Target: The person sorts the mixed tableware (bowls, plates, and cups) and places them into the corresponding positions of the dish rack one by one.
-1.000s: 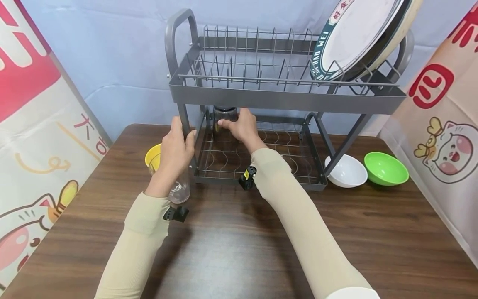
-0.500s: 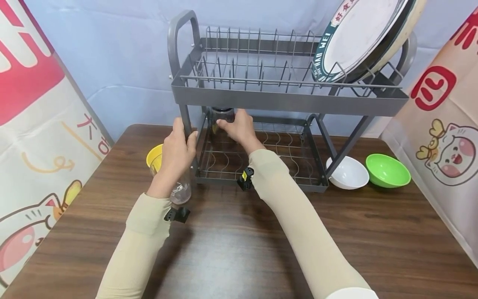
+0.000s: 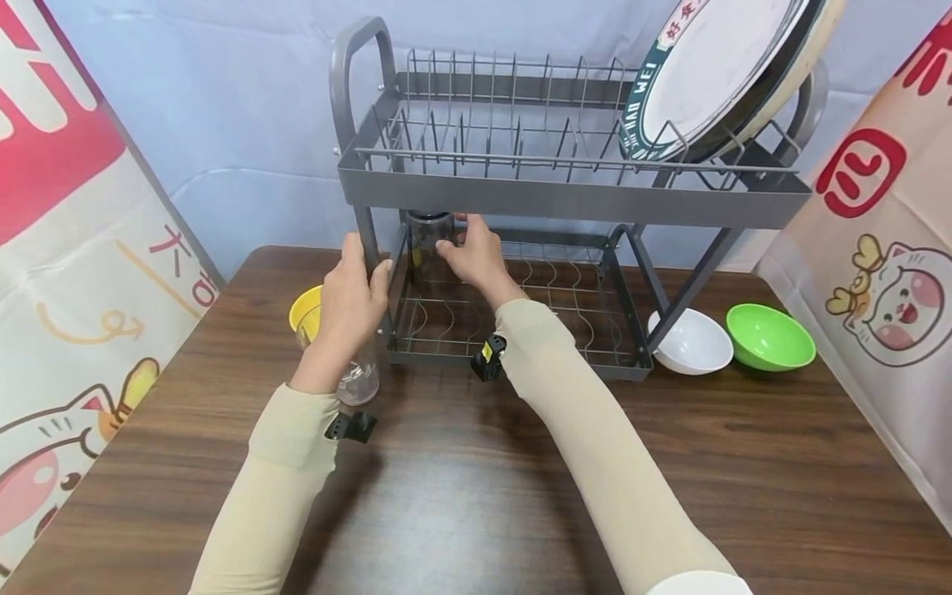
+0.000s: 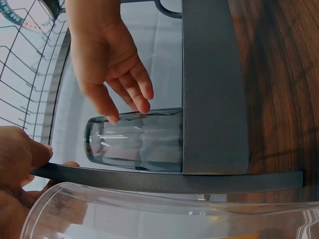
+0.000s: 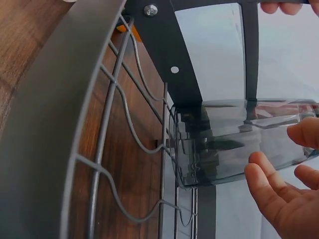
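A grey-tinted drinking glass (image 3: pixel 431 248) stands at the back left of the lower tier of the dark grey dish rack (image 3: pixel 565 202). Beside its right side is my right hand (image 3: pixel 476 252), fingers loosely bent and not wrapped around it. In the right wrist view, thumb and fingertips lie close to the glass (image 5: pixel 224 142); whether they touch is unclear. My left hand (image 3: pixel 345 297) grips the rack's front left post (image 4: pixel 129 180), its thumb and fingers on opposite sides. A clear cup (image 3: pixel 359 382) stands below the left hand, partly hidden by it.
Something yellow and round-rimmed (image 3: pixel 305 310) stands left of the rack, partly hidden. Two large plates (image 3: pixel 714 74) lean at the upper tier's right end. A white bowl (image 3: pixel 693 343) and a green bowl (image 3: pixel 769 337) sit on the wooden table (image 3: pixel 461 496) at right.
The grey glass has shifted left toward the rack's side. My right hand held it earlier; its fingers have now loosened at the glass's right side. The left hand stays on the post.
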The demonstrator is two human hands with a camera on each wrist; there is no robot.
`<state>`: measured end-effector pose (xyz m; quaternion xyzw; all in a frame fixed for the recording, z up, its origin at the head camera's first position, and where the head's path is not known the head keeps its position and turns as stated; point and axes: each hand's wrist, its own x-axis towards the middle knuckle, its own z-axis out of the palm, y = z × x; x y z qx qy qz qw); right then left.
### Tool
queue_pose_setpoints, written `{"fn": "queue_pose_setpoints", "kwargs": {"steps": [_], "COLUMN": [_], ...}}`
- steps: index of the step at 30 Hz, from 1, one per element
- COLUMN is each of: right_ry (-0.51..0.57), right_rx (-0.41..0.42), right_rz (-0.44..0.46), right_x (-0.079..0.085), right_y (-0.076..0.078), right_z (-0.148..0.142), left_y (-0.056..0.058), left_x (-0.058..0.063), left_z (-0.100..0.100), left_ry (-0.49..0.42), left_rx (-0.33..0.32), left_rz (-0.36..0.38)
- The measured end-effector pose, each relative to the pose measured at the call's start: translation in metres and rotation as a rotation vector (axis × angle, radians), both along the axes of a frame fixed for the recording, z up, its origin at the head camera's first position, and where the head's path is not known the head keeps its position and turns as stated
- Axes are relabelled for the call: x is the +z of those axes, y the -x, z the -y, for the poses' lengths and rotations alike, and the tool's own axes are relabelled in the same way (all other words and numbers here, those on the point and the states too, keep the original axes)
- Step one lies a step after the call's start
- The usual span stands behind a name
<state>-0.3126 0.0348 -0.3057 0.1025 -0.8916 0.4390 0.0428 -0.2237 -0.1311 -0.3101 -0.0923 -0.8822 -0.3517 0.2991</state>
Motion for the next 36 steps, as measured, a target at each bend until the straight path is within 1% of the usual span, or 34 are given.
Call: {"fn": "queue_pose_setpoints", "kwargs": {"steps": [5,10,13,17,20,24,28,32,36], "right_ry": [0.027,-0.014,-0.095,-0.266,-0.362,-0.417,-0.470,-0.512,-0.553], "right_rx": [0.007,0.025,0.060,0.116,0.154,0.189,0.212,0.237,0.237], "right_rz": [-0.007,-0.015,-0.035,-0.060,-0.044,0.002,0.039,0.056,0.062], "right_x": [-0.001,0.000,0.002,0.007,0.013,0.021,0.025,0.027,0.030], "right_y": [0.000,0.000,-0.003,-0.008,-0.013,-0.019,-0.022,-0.024,-0.029], "right_z": [-0.003,-0.006,-0.009,-0.013,-0.016,-0.020,-0.027,-0.036,-0.045], "left_y": [0.000,0.000,0.000,0.000,-0.001,-0.001,-0.001,0.000,0.000], "left_x": [0.000,0.000,0.000,-0.001,-0.001,0.000,-0.001,-0.001,-0.002], "left_z": [0.000,0.000,0.000,0.001,0.001,0.001,0.002,0.002,0.002], "left_ry": [-0.001,0.003,0.002,-0.004,-0.002,0.000,-0.010,-0.014,-0.007], "left_rx": [0.000,-0.001,-0.004,-0.002,0.001,0.001,0.003,0.006,0.000], "left_rz": [0.004,0.010,0.015,0.019,0.028,0.033,0.037,0.036,0.027]}}
